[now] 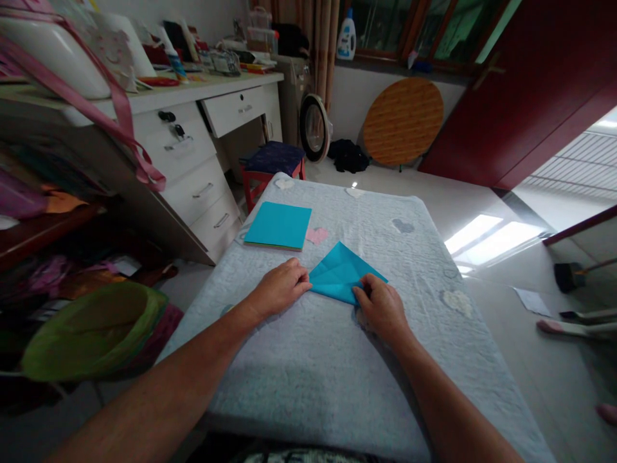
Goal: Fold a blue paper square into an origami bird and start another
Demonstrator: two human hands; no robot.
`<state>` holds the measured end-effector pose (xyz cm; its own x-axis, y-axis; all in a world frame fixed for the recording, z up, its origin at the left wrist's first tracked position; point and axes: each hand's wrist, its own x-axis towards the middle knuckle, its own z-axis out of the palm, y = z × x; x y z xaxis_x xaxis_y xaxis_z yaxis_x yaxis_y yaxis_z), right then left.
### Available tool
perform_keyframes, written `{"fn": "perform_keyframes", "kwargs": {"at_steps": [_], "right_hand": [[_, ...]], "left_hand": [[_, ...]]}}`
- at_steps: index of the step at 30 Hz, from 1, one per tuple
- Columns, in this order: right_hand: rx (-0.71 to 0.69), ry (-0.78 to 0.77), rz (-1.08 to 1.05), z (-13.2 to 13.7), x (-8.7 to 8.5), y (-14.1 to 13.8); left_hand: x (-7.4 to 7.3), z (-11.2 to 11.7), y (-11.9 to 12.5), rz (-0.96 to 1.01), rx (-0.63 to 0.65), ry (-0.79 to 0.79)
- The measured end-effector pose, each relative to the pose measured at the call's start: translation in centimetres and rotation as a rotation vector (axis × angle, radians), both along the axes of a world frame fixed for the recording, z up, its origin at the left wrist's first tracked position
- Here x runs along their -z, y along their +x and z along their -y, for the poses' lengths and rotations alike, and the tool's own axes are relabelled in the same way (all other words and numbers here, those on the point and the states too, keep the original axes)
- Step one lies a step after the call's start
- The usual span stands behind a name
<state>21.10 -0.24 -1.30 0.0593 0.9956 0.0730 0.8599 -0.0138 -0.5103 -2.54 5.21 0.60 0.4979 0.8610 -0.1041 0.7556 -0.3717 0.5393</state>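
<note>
1. Your left hand (282,286) lies knuckles up on the worktop (313,379), fingers curled close together, with the tips on the left corner of the paper (341,273). You cannot tell whether it pinches that corner or only presses it down.
2. Your right hand (380,308) sits at the paper's near right edge, with thumb and fingers closed narrowly on it.
3. The paper is a blue sheet folded to a pointed, kite-like shape. It lies flat between your hands near the middle of the worktop, its peak pointing away from you.
4. A pale cloth with heart patches covers the worktop, and one pink heart (317,235) shows just beyond the paper.
5. A stack (279,225) of blue sheets lies square on the far left, well apart from your hands.
6. Left of the worktop stand a white desk (207,167) with drawers and a green basket (91,328). A stool (272,159) stands past the far edge.
</note>
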Motion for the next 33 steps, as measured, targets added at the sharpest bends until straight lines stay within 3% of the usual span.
{"fn": "perform_keyframes", "kwargs": {"at_steps": [9,13,16,19,24,33], "right_hand": [[0.038,0.003,0.009,-0.1,0.1,-0.2],[0.047,0.007,-0.001,0.0,0.2,-0.3],[0.052,0.006,-0.002,0.0,0.2,-0.3],[0.059,-0.005,-0.025,0.0,0.3,-0.3],[0.042,0.022,-0.093,-0.1,0.6,-0.1],[0.045,0.025,-0.094,0.0,0.8,0.0]], "left_hand": [[0.2,0.5,0.3,-0.129,-0.004,0.092],[0.1,1.5,1.1,-0.203,0.032,0.303],[0.4,2.7,2.4,-0.216,0.183,0.497],[1.2,4.1,3.9,-0.142,0.399,0.578],[2.3,5.6,4.9,-0.170,0.424,0.559],[2.3,6.4,4.7,-0.229,0.427,0.488]]}}
